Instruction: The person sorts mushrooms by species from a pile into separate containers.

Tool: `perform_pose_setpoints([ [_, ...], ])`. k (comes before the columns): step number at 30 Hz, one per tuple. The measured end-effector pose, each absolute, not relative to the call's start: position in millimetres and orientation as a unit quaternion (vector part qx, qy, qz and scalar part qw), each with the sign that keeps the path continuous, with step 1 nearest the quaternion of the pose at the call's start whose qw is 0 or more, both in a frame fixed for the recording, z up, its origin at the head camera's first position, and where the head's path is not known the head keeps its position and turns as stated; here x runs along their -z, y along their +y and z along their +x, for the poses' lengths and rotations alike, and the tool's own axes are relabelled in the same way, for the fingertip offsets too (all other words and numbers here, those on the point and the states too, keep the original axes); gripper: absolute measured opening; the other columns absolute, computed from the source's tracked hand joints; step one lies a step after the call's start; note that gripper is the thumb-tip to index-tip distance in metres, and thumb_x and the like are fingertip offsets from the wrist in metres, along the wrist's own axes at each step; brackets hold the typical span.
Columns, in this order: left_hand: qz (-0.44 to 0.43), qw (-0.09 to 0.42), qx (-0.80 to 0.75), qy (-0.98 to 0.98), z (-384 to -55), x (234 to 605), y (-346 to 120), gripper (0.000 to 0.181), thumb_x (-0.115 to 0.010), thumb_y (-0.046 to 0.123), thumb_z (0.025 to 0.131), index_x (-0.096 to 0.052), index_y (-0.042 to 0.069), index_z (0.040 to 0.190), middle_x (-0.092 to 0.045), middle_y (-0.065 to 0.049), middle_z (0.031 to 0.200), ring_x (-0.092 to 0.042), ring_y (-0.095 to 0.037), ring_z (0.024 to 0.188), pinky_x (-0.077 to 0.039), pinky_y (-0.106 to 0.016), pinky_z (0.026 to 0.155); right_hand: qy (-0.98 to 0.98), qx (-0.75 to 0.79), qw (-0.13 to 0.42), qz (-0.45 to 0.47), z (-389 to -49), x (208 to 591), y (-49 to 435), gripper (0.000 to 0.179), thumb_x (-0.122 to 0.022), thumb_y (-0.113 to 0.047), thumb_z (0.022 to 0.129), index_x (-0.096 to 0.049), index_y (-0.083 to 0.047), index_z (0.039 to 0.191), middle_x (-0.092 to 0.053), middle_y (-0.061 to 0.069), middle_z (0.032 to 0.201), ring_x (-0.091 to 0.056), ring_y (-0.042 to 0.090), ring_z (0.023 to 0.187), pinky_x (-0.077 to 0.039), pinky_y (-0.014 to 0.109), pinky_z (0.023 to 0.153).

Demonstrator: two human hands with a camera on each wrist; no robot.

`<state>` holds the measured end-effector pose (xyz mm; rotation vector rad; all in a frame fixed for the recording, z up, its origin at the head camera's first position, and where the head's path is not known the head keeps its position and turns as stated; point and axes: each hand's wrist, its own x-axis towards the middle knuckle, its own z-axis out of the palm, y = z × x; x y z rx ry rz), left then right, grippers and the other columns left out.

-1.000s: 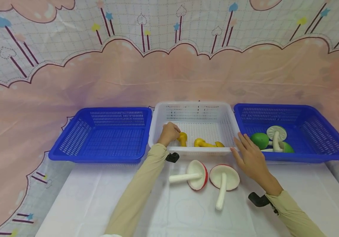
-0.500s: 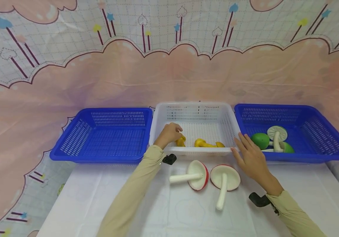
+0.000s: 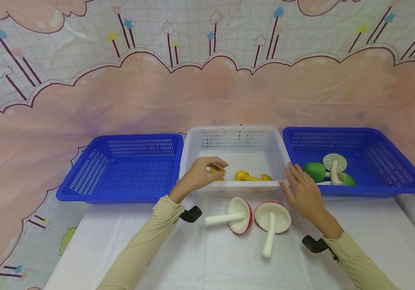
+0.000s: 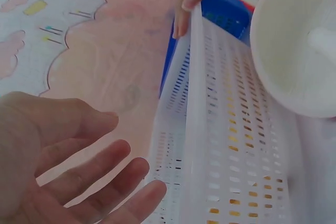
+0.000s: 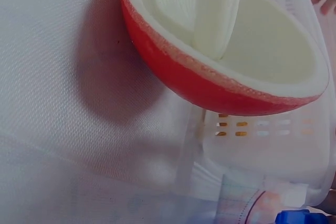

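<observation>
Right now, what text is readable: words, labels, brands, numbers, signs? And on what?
None readable in any view.
Printed backdrop: drawn shapes only, such as stars and clouds.
White basket, left blue basket, right blue basket: no lettering seen.
Yellow mushrooms, green mushrooms, red-capped mushrooms: none seen.
Black wrist devices: any marking too small to read.

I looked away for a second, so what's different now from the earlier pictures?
The left hand let go of the yellow mushroom at the front left of the white basket and drew back toward the person, its fingers now holding nothing. The right hand stayed at the basket's right front corner; the red mushrooms and green mushrooms stayed put.
</observation>
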<state>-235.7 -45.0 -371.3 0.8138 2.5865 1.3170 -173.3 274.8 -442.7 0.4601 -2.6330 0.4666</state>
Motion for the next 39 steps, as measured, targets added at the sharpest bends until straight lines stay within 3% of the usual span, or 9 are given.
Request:
perform_pose_setpoints([
  [6, 0.282, 0.05, -0.476, 0.831, -209, 375, -55, 0.02, -0.068, 0.004, 0.084, -0.07, 0.005, 0.104, -0.068, -0.009, 0.104, -0.065, -0.019, 0.091, -0.055, -0.026, 0.074, -0.951, -0.162, 0.203, 0.164, -172, 442, 275, 0.056, -0.049, -0.029, 0.098, -0.041, 0.009, 0.138, -0.039, 0.025, 0.143, -0.033, 0.042, 0.133, -0.029, 0.058, 0.105],
  [19, 0.256, 0.075, -0.478, 0.837, -156, 405, -87, 0.025, -0.071, 0.007, 0.083, -0.069, 0.01, 0.107, -0.068, -0.003, 0.104, -0.064, -0.024, 0.095, -0.056, -0.026, 0.073, -0.954, -0.159, 0.195, 0.161, -173, 444, 269, 0.056, -0.051, -0.029, 0.097, -0.04, 0.008, 0.138, -0.038, 0.024, 0.144, -0.031, 0.041, 0.134, -0.03, 0.06, 0.104],
  [25, 0.231, 0.112, -0.523, 0.812, -141, 431, -82, 0.03, -0.074, 0.002, 0.079, -0.067, 0.003, 0.108, -0.065, -0.015, 0.107, -0.061, -0.035, 0.1, -0.056, -0.027, 0.077, -0.95, -0.163, 0.211, 0.162, -173, 445, 271, 0.055, -0.051, -0.028, 0.097, -0.043, 0.009, 0.136, -0.04, 0.024, 0.142, -0.034, 0.042, 0.132, -0.032, 0.06, 0.102],
  [28, 0.216, 0.114, -0.523, 0.817, -135, 442, -78, 0.03, -0.075, -0.002, 0.076, -0.068, 0.002, 0.105, -0.066, -0.016, 0.105, -0.061, -0.034, 0.099, -0.056, -0.028, 0.077, -0.947, -0.169, 0.215, 0.167, -174, 446, 271, 0.055, -0.051, -0.029, 0.097, -0.043, 0.009, 0.137, -0.04, 0.024, 0.142, -0.034, 0.041, 0.133, -0.032, 0.06, 0.102],
  [33, 0.217, 0.106, -0.489, 0.838, -129, 453, -78, 0.029, -0.077, -0.003, 0.073, -0.07, 0.003, 0.101, -0.068, -0.009, 0.098, -0.064, -0.023, 0.09, -0.056, -0.028, 0.071, -0.946, -0.167, 0.222, 0.17, -175, 449, 271, 0.055, -0.052, -0.029, 0.096, -0.043, 0.008, 0.136, -0.041, 0.024, 0.142, -0.035, 0.041, 0.132, -0.033, 0.059, 0.102],
  [39, 0.239, 0.132, -0.445, 0.853, -127, 459, -79, 0.029, -0.077, -0.004, 0.071, -0.069, 0.006, 0.097, -0.067, 0.0, 0.087, -0.061, -0.014, 0.079, -0.055, -0.027, 0.067, -0.945, -0.165, 0.23, 0.163, -173, 449, 272, 0.055, -0.054, -0.027, 0.095, -0.044, 0.008, 0.136, -0.042, 0.024, 0.141, -0.036, 0.041, 0.131, -0.034, 0.059, 0.101],
])
